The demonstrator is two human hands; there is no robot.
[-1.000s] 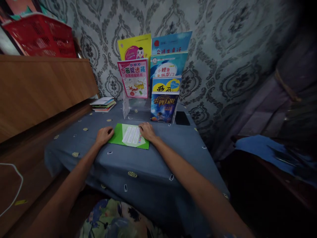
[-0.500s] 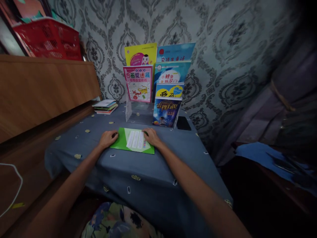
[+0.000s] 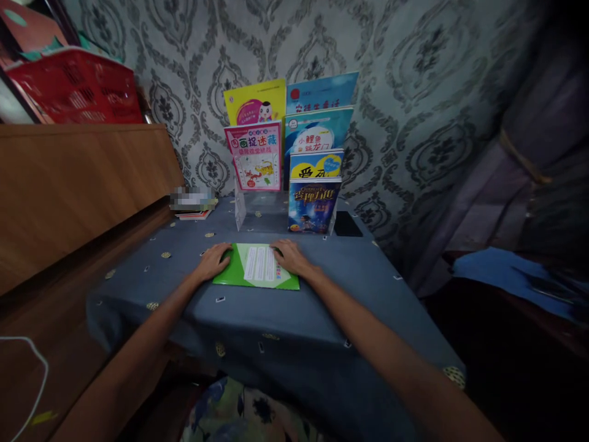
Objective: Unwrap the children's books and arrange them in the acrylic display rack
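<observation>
A thin green booklet [image 3: 257,267] with a pale text panel lies flat on the blue-grey tablecloth [image 3: 285,313]. My left hand [image 3: 212,261] grips its left edge, fingers curled over it. My right hand [image 3: 289,256] rests on its upper right corner with fingers bent onto the cover. Just behind the booklet stands a clear tiered display stand [image 3: 257,212]. The stand's left front slot has no book in it; its other tiers hold several children's books, with a dark blue one [image 3: 313,205] in the right front slot.
A small stack of books [image 3: 193,205] lies at the table's far left. A black phone [image 3: 347,224] lies right of the stand. A wooden headboard [image 3: 78,184] with a red basket [image 3: 76,86] on top runs along the left. Patterned wallpaper is behind.
Both hands have stayed on the green booklet, which has turned slightly to lie squarer to me. My left fingers have closed further onto its edge. The camera has shifted a little.
</observation>
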